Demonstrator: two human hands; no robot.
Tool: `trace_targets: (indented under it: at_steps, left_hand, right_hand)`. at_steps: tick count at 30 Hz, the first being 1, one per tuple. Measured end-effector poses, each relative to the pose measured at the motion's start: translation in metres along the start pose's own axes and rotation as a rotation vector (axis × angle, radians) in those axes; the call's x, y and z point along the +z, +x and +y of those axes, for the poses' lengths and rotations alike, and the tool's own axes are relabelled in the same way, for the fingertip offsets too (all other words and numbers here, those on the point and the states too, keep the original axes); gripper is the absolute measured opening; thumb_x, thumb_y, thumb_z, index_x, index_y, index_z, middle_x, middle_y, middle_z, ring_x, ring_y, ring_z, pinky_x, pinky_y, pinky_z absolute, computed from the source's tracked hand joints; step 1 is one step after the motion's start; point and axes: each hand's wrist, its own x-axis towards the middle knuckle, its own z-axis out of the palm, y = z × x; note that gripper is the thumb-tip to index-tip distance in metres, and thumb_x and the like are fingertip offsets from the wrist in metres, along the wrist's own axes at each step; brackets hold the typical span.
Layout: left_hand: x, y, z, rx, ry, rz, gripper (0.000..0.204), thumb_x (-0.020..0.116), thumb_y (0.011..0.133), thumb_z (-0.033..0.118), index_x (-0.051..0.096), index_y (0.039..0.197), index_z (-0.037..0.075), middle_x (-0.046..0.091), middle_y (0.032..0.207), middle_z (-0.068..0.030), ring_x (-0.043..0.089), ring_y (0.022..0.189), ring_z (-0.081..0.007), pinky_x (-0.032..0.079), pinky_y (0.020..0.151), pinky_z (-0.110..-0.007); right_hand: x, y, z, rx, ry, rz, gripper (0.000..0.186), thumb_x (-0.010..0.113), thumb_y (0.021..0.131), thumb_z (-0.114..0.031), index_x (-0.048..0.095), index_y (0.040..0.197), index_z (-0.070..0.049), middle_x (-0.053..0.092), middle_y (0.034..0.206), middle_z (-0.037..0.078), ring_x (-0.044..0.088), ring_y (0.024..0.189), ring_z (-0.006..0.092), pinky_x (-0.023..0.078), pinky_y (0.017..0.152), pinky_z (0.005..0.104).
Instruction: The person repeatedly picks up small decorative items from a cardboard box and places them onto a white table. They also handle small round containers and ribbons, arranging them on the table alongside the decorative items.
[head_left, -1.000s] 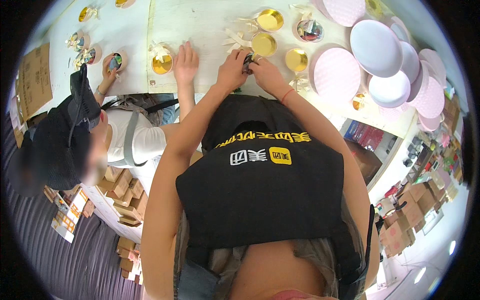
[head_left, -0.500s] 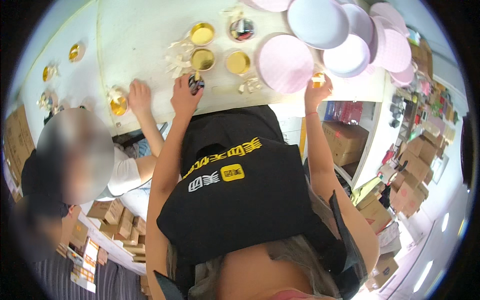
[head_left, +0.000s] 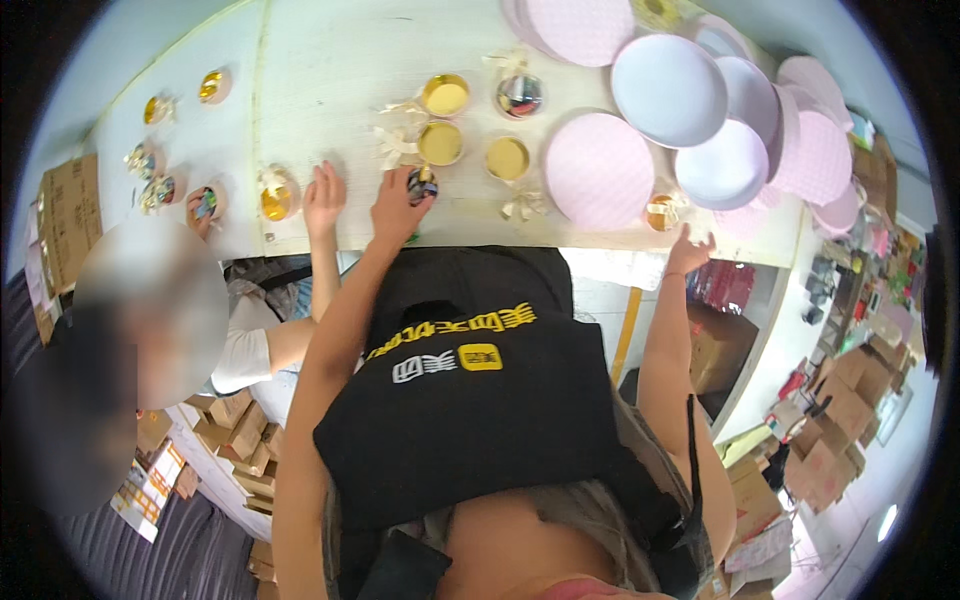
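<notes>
My left hand [head_left: 400, 210] is at the table's front edge, its fingers closed round a small round box [head_left: 423, 187] with dark, mixed contents. Just beyond it stand a gold-lined round box [head_left: 440, 144] and another gold box [head_left: 446, 95], with cream ribbon bows [head_left: 396, 146] beside them. A third gold box [head_left: 507, 158] is to the right, above a loose bow [head_left: 524, 205]. My right hand [head_left: 690, 252] is off the table edge, fingers apart and holding nothing. Nearest to it is a gold box with a cream bow [head_left: 661, 213], lying at the pink disc's edge.
Pink round lids [head_left: 598, 170] and white round ones [head_left: 668, 90] are piled at the right. A co-worker's hand [head_left: 323, 200] rests on the table at my left, near a gold box with a bow [head_left: 277, 195]. Several more filled boxes stand farther left. Below right is a shelf with a carton [head_left: 720, 345].
My right hand has let go of the gold box with the bow and drawn back toward me. My left hand keeps its hold on the dark-filled box. The view has shifted.
</notes>
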Motion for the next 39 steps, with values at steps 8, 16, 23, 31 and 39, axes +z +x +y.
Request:
trace_targets:
  at_steps: [8, 16, 23, 31, 39]
  left_hand:
    - [0.004, -0.01, 0.005, -0.001, -0.024, 0.109, 0.058, 0.077, 0.076, 0.024, 0.052, 0.127, 0.015, 0.054, 0.121, -0.0087, 0.056, 0.111, -0.0323, 0.053, 0.082, -0.046]
    - [0.003, -0.001, 0.003, 0.027, 0.003, 0.075, 0.063, 0.078, 0.075, 0.023, 0.049, 0.13, 0.011, 0.054, 0.123, -0.0108, 0.058, 0.107, -0.0338, 0.053, 0.08, -0.047]
    - [-0.015, 0.037, -0.03, -0.005, -0.099, 0.095, 0.051, 0.079, 0.073, 0.026, 0.058, 0.119, 0.017, 0.054, 0.116, -0.0086, 0.06, 0.103, -0.0318, 0.053, 0.077, -0.045]
    - [-0.036, 0.054, -0.024, 0.22, 0.243, 0.111, 0.054, 0.082, 0.068, 0.03, 0.061, 0.116, 0.017, 0.052, 0.125, -0.0081, 0.05, 0.116, -0.0326, 0.051, 0.086, -0.046]
    - [-0.039, 0.063, -0.032, 0.093, 0.067, -0.064, 0.054, 0.081, 0.07, 0.03, 0.058, 0.118, 0.019, 0.055, 0.12, -0.0062, 0.054, 0.11, -0.032, 0.053, 0.081, -0.046]
  right_hand:
    - [0.03, -0.248, -0.33, -0.572, 0.732, -1.058, 0.069, 0.081, 0.079, -0.018, 0.049, 0.139, -0.006, 0.055, 0.13, 0.011, 0.061, 0.107, 0.0223, 0.052, 0.084, 0.0325]
    - [0.124, -0.351, -0.437, -1.069, 0.505, -1.029, 0.056, 0.072, 0.083, -0.036, 0.055, 0.131, -0.013, 0.061, 0.117, 0.016, 0.063, 0.101, 0.0316, 0.052, 0.086, 0.0408]
    - [0.047, -0.321, -0.338, -1.111, 0.332, -1.306, 0.019, 0.067, 0.087, -0.021, 0.062, 0.1, -0.009, 0.065, 0.099, 0.015, 0.067, 0.081, 0.027, 0.054, 0.068, 0.0397]
    - [0.106, -0.382, -0.268, -1.529, 0.018, -1.279, 0.031, 0.066, 0.082, -0.013, 0.057, 0.112, -0.008, 0.053, 0.127, 0.019, 0.063, 0.099, 0.036, 0.056, 0.081, 0.0454]
    - [0.092, -0.344, -0.265, -0.706, 0.457, -1.32, 0.028, 0.073, 0.08, -0.016, 0.061, 0.103, -0.005, 0.066, 0.1, 0.017, 0.067, 0.089, 0.0345, 0.054, 0.076, 0.0422]
